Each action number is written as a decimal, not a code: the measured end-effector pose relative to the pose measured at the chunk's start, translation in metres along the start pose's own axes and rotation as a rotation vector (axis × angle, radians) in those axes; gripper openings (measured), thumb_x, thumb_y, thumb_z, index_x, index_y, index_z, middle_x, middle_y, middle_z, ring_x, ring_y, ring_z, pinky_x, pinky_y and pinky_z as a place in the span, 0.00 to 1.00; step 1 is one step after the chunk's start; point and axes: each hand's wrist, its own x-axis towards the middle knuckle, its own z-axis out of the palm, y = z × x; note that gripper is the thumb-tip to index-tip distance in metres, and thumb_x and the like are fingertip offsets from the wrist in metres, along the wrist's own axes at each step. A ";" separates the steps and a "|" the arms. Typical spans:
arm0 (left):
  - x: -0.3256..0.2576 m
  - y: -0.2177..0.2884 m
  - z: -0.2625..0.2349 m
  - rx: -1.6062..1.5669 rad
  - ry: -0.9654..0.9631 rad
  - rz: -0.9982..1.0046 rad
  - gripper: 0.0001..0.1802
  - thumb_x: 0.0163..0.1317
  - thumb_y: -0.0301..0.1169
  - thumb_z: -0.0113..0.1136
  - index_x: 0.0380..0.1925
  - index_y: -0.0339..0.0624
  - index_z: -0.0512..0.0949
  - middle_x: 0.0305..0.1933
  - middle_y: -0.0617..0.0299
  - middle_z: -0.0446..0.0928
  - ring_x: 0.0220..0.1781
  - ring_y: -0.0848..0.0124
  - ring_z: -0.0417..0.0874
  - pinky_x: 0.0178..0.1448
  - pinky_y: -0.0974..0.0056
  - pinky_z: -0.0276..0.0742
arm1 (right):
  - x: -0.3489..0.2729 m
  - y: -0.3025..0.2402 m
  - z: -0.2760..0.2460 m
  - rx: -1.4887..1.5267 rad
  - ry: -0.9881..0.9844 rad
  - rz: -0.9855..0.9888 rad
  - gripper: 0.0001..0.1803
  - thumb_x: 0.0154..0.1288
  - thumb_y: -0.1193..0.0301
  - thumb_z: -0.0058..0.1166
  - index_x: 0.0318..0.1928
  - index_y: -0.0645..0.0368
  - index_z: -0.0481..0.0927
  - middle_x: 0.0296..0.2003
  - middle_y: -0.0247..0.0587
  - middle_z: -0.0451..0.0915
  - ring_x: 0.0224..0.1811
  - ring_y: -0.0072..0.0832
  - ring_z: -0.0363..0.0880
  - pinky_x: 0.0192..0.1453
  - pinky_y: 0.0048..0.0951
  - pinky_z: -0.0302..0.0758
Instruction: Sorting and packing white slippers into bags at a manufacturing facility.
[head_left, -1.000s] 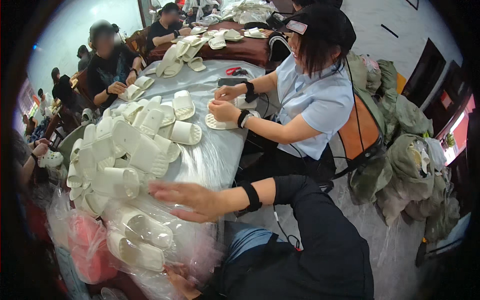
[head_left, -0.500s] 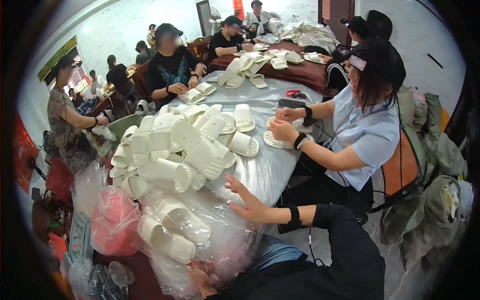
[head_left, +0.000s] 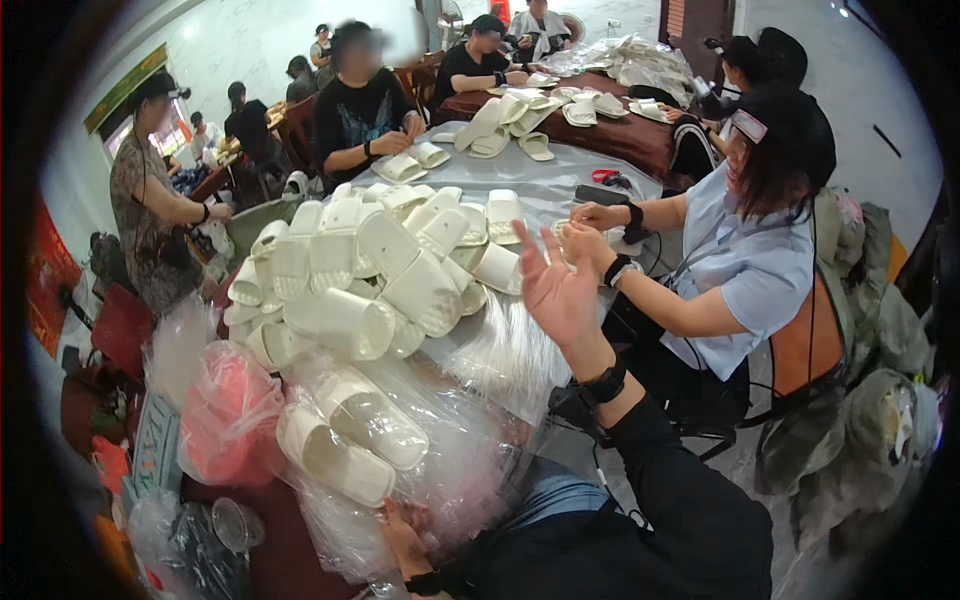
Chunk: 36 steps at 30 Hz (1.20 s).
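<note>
My right hand (head_left: 560, 297) is raised above the near right side of the table, palm showing and fingers spread, with nothing in it. At the lower middle, my left hand (head_left: 405, 530) is curled at the edge of a clear plastic bag (head_left: 455, 440), close to the toe of a slipper. A pair of cream slippers (head_left: 345, 462) lies side by side on the stack of clear plastic in front of me. Beyond them rises a heap of similar cream slippers (head_left: 340, 325), loosely piled on the plastic-covered table (head_left: 580, 170).
A pink plastic bundle (head_left: 230, 415) and a clear cup (head_left: 238, 524) lie at the left. A co-worker in a light blue shirt (head_left: 745, 245) sits close on the right; another in black (head_left: 360, 120) sits across. Stuffed sacks (head_left: 870, 420) stand far right.
My right hand has risen up and to the right, turning its palm into view. My left hand stays by the slipper pair. The whole view has shifted slightly.
</note>
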 end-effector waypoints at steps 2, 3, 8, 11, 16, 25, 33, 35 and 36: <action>0.014 -0.005 -0.015 -0.033 -0.072 0.016 0.19 0.68 0.45 0.45 0.26 0.42 0.70 0.15 0.65 0.69 0.11 0.79 0.61 0.17 0.72 0.57 | -0.009 0.025 0.000 -0.372 0.003 0.226 0.38 0.66 0.50 0.42 0.69 0.44 0.40 0.66 0.49 0.55 0.54 0.43 0.72 0.55 0.38 0.73; 0.015 -0.008 -0.019 -0.060 -0.022 0.013 0.19 0.68 0.45 0.45 0.26 0.42 0.70 0.15 0.65 0.69 0.11 0.79 0.61 0.17 0.72 0.57 | -0.021 0.042 -0.005 -0.736 -0.016 0.433 0.41 0.64 0.50 0.47 0.70 0.44 0.40 0.67 0.48 0.54 0.57 0.44 0.70 0.59 0.40 0.70; 0.021 0.000 -0.027 -0.005 -0.355 -0.081 0.20 0.67 0.49 0.44 0.24 0.48 0.70 0.17 0.64 0.69 0.12 0.76 0.61 0.18 0.69 0.64 | -0.103 0.121 -0.029 -2.231 -0.821 0.444 0.45 0.51 0.56 0.62 0.68 0.45 0.54 0.68 0.43 0.52 0.70 0.49 0.45 0.69 0.58 0.45; -0.003 0.020 -0.011 -0.226 -0.161 -0.215 0.21 0.67 0.50 0.45 0.23 0.47 0.71 0.13 0.66 0.65 0.10 0.78 0.59 0.16 0.69 0.63 | -0.103 0.143 -0.035 -2.526 -0.906 0.212 0.42 0.52 0.59 0.60 0.67 0.45 0.57 0.68 0.43 0.50 0.71 0.48 0.42 0.68 0.62 0.42; -0.016 0.031 -0.010 -0.215 -0.236 -0.157 0.26 0.69 0.51 0.37 0.21 0.45 0.70 0.10 0.70 0.54 0.11 0.76 0.54 0.17 0.72 0.58 | -0.101 0.156 -0.037 -2.346 -0.631 -0.118 0.31 0.56 0.72 0.53 0.63 0.49 0.66 0.53 0.47 0.72 0.52 0.41 0.71 0.55 0.46 0.66; -0.033 0.018 -0.023 -0.287 -0.424 -0.291 0.32 0.67 0.55 0.34 0.57 0.39 0.65 0.49 0.57 0.73 0.40 0.70 0.74 0.40 0.66 0.73 | -0.157 0.192 -0.005 -1.939 -0.514 0.288 0.27 0.57 0.78 0.46 0.60 0.56 0.67 0.41 0.48 0.73 0.37 0.41 0.76 0.37 0.36 0.74; -0.036 0.029 0.000 -0.333 -0.570 -0.323 0.24 0.64 0.43 0.43 0.55 0.41 0.67 0.54 0.55 0.71 0.54 0.65 0.73 0.52 0.57 0.74 | -0.154 0.175 -0.018 -2.065 -1.111 0.350 0.27 0.58 0.66 0.50 0.56 0.64 0.67 0.41 0.48 0.74 0.44 0.40 0.73 0.48 0.38 0.71; -0.013 0.026 -0.033 -0.467 -0.590 -0.535 0.16 0.63 0.40 0.44 0.41 0.42 0.74 0.36 0.60 0.77 0.34 0.70 0.79 0.36 0.64 0.77 | -0.124 0.150 0.018 -2.031 -1.027 0.339 0.26 0.58 0.64 0.52 0.56 0.62 0.69 0.42 0.46 0.74 0.45 0.38 0.73 0.50 0.38 0.70; 0.001 0.018 -0.046 -0.317 -0.435 -0.488 0.13 0.62 0.39 0.45 0.35 0.43 0.74 0.28 0.63 0.75 0.27 0.71 0.76 0.30 0.66 0.75 | -0.113 0.134 0.034 -2.018 -0.936 0.315 0.26 0.57 0.64 0.54 0.55 0.62 0.69 0.43 0.45 0.74 0.45 0.38 0.74 0.50 0.39 0.71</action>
